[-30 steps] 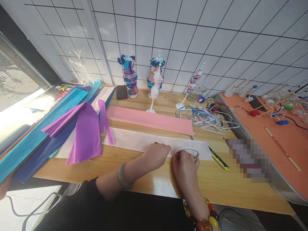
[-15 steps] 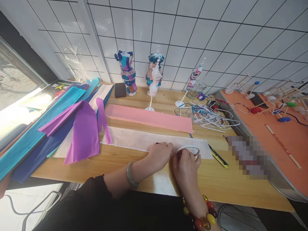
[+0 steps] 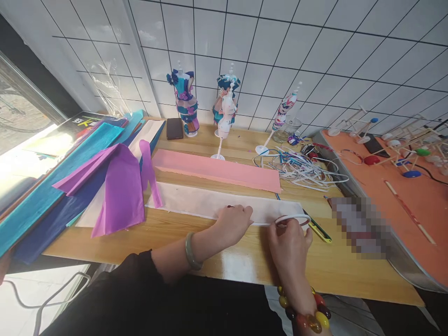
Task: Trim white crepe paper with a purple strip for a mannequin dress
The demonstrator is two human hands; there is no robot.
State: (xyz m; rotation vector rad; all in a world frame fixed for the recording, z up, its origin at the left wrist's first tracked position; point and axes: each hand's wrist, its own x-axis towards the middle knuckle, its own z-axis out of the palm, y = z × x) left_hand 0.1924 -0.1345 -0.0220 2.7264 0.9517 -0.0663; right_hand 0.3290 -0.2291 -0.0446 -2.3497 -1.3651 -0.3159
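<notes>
A long white paper strip (image 3: pixel 196 201) lies across the table in front of me. My left hand (image 3: pixel 234 221) presses on its front edge, fingers curled down and bunched together; its fingertips are partly hidden. Farther right, my right hand (image 3: pixel 290 240) is closed around a roll of narrow white tape (image 3: pixel 297 217), tilted over the strip's right end. A thin white line runs along the strip's front edge between both hands. Just behind lies a pink paper strip (image 3: pixel 217 170). A yellow and black utility knife (image 3: pixel 320 231) lies right of the roll.
Purple paper (image 3: pixel 122 196) and blue sheets (image 3: pixel 59 186) cover the left side. Dressed mannequin figures (image 3: pixel 187 105) stand by the tiled wall, near a dark wallet-like object (image 3: pixel 174 129). Tangled white strips (image 3: pixel 308 170) lie back right, beside an orange surface (image 3: pixel 395 200) with small wooden models.
My right hand has moved right along the strip with the tape roll, widening the gap between my hands. My left hand stays nearly in place on the strip.
</notes>
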